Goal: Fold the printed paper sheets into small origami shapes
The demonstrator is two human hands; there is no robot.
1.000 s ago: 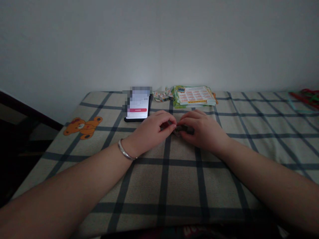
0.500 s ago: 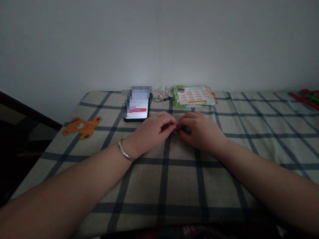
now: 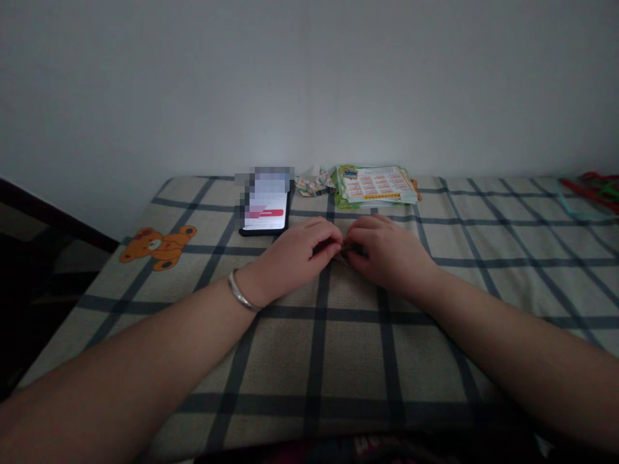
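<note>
My left hand [image 3: 309,248], with a silver bangle at the wrist, is closed in a pinch near the middle of the checked cloth. Facing it, my right hand [image 3: 382,251] is also closed, its fingertips meeting those of the left. A small part of something thin and dull shows between the fingertips, mostly hidden and too dark to name. Beyond the left hand lies a phone [image 3: 271,206] with a lit screen. Behind the hands are a folded patterned paper piece [image 3: 315,185] and a stack of printed sheets [image 3: 374,185].
The checked tablecloth [image 3: 285,361] reaches a pale wall [image 3: 193,84] at the back. A bear picture [image 3: 157,247] is on the cloth at the left. Red and green items [image 3: 599,190] lie at the far right edge. A dark bar [image 3: 58,216] slants at the left.
</note>
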